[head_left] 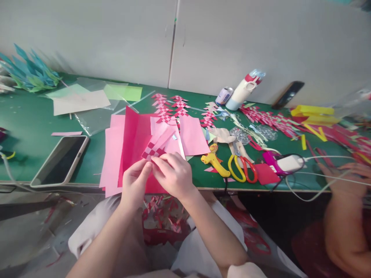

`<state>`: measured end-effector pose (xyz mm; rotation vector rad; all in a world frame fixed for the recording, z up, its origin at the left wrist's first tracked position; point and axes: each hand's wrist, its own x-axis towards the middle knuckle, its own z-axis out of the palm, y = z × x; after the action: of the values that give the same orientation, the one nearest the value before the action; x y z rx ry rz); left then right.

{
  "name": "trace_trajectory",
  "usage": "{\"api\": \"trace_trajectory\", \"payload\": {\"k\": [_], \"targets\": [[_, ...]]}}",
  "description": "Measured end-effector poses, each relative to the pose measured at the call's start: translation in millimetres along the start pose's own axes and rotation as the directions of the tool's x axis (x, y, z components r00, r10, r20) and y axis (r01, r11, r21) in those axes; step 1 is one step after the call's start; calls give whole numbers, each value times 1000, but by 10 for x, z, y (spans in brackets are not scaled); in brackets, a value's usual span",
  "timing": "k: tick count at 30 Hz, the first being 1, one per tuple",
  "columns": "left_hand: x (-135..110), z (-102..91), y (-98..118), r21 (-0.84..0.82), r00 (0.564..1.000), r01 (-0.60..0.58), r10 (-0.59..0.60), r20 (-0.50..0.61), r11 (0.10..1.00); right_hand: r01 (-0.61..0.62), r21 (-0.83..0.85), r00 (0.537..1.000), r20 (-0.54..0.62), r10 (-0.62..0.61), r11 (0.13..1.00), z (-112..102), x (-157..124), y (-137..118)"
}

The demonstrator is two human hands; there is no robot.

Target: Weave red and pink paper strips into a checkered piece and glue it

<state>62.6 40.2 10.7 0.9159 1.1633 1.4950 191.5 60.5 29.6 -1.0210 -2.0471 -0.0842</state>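
Note:
My left hand [133, 181] and my right hand [173, 173] meet at the table's front edge, both pinched on a small woven piece of pink and red paper strips [155, 147]. Loose pink strips fan up from the weave. Beneath it lie a folded red sheet [133, 135] and pink paper sheets [112, 154]. Finished woven pieces [171, 105] lie further back on the green table [29, 127].
A phone [60, 159] lies face up at the left. A yellow glue gun [213, 161], scissors [241, 169] and a pink-and-white charger with cables [282, 163] lie right of my hands. Another person's hand [346, 174] rests at the right edge. Bottles [242, 90] stand at the back.

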Motion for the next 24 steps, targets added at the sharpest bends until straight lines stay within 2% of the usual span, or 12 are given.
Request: {"api": "trace_trajectory", "payload": {"k": [3,6,8,11,13,14,16,19,21,22,24], "targets": [[49,-2,28,-118,997,66,-71,-35,991,6,45,999,31,-7,999,-1,16,-40],[81,-14,47,-114,992,91,-100,-81,989,-58,144,997,53,51,988,-50,46,-21],[93,-39,27,-76,988,91,-99,-117,993,-133,204,990,-15,139,970,-106,70,34],[94,-85,-30,-12,986,89,-90,-140,996,-241,239,942,-174,286,941,-201,108,160],[85,-101,-57,27,990,81,-77,-121,996,-294,271,915,-197,352,916,-247,124,252],[81,-103,-62,40,991,78,-73,-110,996,-332,304,907,-158,391,893,-257,127,296],[77,-91,-53,37,991,95,-91,-101,995,-444,409,873,-5,488,797,-245,122,374],[90,-56,-9,-54,984,138,-143,-105,989,-628,567,746,243,620,533,-157,94,454],[105,-35,24,-139,984,136,-150,-98,981,-689,610,670,333,663,390,-93,76,464],[112,-27,39,-173,985,126,-144,-95,977,-701,620,649,350,675,353,-72,69,453],[122,-17,60,-214,988,109,-130,-87,971,-702,621,647,353,675,348,-65,62,396]]}}
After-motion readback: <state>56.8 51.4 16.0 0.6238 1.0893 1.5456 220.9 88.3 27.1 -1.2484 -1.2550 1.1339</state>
